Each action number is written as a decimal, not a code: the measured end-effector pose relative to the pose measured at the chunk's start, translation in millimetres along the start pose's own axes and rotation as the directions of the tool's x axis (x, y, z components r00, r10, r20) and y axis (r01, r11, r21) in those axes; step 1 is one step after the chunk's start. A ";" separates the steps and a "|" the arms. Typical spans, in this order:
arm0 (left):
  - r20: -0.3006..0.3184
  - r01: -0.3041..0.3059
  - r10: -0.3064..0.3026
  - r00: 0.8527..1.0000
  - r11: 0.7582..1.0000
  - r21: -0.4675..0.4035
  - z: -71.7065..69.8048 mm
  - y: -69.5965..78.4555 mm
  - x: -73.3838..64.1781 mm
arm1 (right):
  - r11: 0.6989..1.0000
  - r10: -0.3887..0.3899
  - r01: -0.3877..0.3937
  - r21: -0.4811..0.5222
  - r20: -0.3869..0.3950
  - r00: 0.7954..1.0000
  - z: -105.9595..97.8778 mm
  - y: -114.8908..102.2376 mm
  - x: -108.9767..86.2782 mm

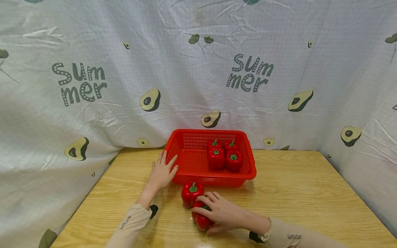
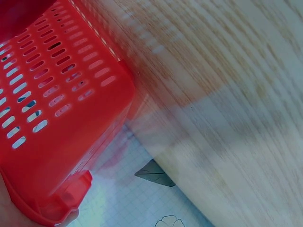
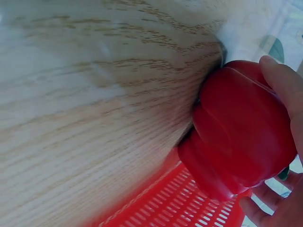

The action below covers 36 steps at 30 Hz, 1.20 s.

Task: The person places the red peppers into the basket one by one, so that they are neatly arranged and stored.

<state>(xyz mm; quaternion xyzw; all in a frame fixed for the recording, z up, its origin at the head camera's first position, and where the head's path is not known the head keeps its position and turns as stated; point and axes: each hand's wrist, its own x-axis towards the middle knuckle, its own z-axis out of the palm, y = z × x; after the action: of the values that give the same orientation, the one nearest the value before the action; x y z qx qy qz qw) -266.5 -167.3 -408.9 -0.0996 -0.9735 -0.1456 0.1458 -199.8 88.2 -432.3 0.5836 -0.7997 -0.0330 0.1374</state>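
Observation:
My right hand (image 1: 224, 212) grips a red bell pepper (image 1: 201, 220) low over the table, fingers over its top and thumb at its near side. In the right wrist view that bell pepper (image 3: 246, 123) lies against the fingers, a bit of green stem showing. Just beyond it stands another red bell pepper (image 1: 192, 194) with a green stem, in front of the red plastic basket (image 1: 204, 181). At the basket's left rim, my left hand (image 1: 161, 174) rests with its fingers straight and spread. The left wrist view shows that hand only partly, at the rim in the lower left corner.
Several red bell peppers (image 1: 216, 158) stand upright together in the right half of the slotted basket. The light wooden table (image 1: 297, 193) reaches back to a white printed curtain (image 1: 173, 69), close behind the basket. More curtain hangs along the left and right sides.

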 end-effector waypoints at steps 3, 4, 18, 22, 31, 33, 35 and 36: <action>-0.001 0.005 -0.005 1.000 1.000 -0.005 0.2 -0.2 0.0 | 1.000 0.010 -0.010 -0.001 0.002 1.000 2.3 -0.3 0.3; -0.001 0.006 -0.006 1.000 1.000 -0.007 0.2 -0.2 -0.2 | 1.000 0.012 -0.012 -0.001 0.003 1.000 2.9 -0.4 0.4; 0.006 0.010 -0.010 1.000 1.000 -0.004 -0.2 -1.0 0.8 | 1.000 0.007 -0.007 -0.004 -0.004 1.000 4.6 2.3 0.2; 0.016 0.014 -0.014 1.000 1.000 0.000 -0.9 -0.4 1.0 | 0.999 -0.008 0.008 -0.044 0.000 1.000 5.7 4.4 -1.7; 0.011 0.007 -0.007 1.000 1.000 0.005 -2.7 1.9 0.2 | 0.997 -0.018 0.016 -0.069 -0.031 0.999 5.6 6.8 -6.6; 0.006 0.003 -0.003 1.000 1.000 0.004 -2.3 2.0 0.2 | 0.998 -0.020 0.019 -0.061 -0.031 0.999 4.4 7.4 -7.8; 0.003 0.003 -0.003 1.000 1.000 0.001 -2.2 2.0 0.1 | 0.999 -0.019 0.018 -0.052 -0.029 0.999 2.6 8.3 -8.7; 0.001 0.003 -0.003 1.000 1.000 0.002 -2.0 2.0 -0.1 | 0.999 -0.017 0.016 -0.049 -0.029 0.999 1.5 9.0 -9.4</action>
<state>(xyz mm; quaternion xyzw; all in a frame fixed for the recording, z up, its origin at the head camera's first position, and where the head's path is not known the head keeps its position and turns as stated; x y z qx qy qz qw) -265.5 -166.1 -406.6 -0.0983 -0.9738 -0.1448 0.1451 -205.9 99.7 -433.5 0.5871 -0.7917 -0.0452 0.1630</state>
